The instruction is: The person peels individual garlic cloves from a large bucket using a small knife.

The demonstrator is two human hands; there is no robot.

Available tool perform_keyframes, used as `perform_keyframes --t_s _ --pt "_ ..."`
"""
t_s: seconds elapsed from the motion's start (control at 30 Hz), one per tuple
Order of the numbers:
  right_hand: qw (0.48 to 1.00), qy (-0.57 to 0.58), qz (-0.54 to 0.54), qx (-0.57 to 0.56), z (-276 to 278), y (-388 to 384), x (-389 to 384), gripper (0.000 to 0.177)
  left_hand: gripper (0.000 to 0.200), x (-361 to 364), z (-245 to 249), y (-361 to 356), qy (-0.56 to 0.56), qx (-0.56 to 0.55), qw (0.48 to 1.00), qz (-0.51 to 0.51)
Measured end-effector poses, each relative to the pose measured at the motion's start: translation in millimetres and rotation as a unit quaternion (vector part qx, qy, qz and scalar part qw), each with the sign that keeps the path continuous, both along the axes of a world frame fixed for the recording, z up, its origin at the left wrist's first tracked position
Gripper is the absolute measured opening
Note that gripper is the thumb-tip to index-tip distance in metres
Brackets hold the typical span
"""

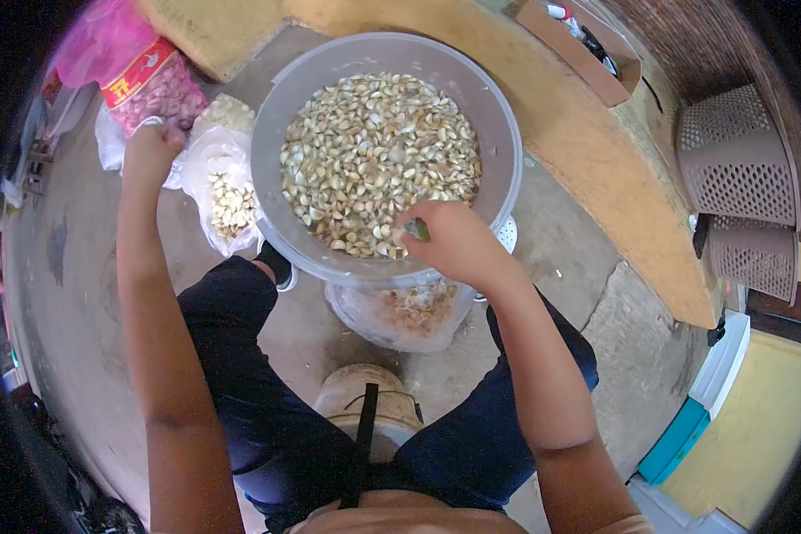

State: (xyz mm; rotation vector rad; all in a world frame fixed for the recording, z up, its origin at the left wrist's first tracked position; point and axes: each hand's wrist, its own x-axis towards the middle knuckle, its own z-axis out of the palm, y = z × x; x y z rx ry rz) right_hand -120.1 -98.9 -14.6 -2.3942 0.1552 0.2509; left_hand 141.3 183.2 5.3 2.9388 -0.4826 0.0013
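A large grey plastic tub (271, 191) holds a mass of garlic cloves (383, 160), seemingly in water. Over its near right side is my right hand (449, 236), fingers closed around a small greenish thing (416, 230) whose kind I cannot make out. My left hand (154, 147) is far off to the left, closed, beside a pink mesh sack (165, 93) with a red and yellow label. Something white shows at its fingertips, too small to name. Between that hand and the tub, a white plastic bag (206, 169) stands open with peeled cloves (231, 205) inside.
A clear bag of peelings (418, 311) lies under the tub's near edge. Between my legs is an upturned-looking pale bucket (356, 387). A yellow ledge (587, 169) curves behind the tub, with a cardboard box (587, 53) on it. Perforated baskets (739, 169) stand at right.
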Motion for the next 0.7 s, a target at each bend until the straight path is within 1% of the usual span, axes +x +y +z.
perform_keyframes --t_s 0.03,0.13,0.17,0.23,0.33,0.43,0.47,0.5,0.53,0.63,0.7 --pt "1.0 -0.002 -0.001 0.003 -1 -1 -2 0.023 0.018 10 -12 14 0.016 0.034 0.999 0.018" --pt "1.0 -0.003 -0.002 -0.004 0 -1 -2 0.022 0.018 27 -37 38 0.058 0.04 0.997 0.018" --pt "1.0 -0.002 -0.002 -0.009 1 -1 -2 0.022 0.018 30 -41 44 0.041 0.024 0.999 0.001" --pt "1.0 -0.009 0.004 -0.005 2 0 -1 0.022 0.02 26 -40 47 0.007 -0.008 0.999 -0.034" --pt "1.0 0.004 0.01 -0.01 -1 0 -1 0.022 0.017 16 -29 31 -0.074 0.013 0.997 -0.027" --pt "1.0 0.01 0.024 -0.017 -4 -1 -2 0.023 0.014 21 -33 29 -0.018 0.005 1.0 -0.014" --pt "0.999 0.009 0.03 -0.018 -5 -1 -2 0.023 0.013 21 -34 29 0.077 -0.067 0.995 0.003" --pt "1.0 0.007 0.025 -0.014 -5 -2 -2 0.023 0.012 17 -30 23 0.171 -0.138 0.975 0.018" --pt "1.0 0.006 0.02 -0.011 -6 -2 -2 0.023 0.012 12 -24 16 0.262 -0.207 0.942 0.033" --pt "1.0 0.016 0.015 -0.018 -5 -2 -2 0.023 0.015 -6 -1 -4 0.373 -0.306 0.875 -0.026" --pt "0.999 0.026 0.015 -0.026 -4 -2 0 0.024 0.015 -17 14 -17 0.41 -0.315 0.854 -0.065"
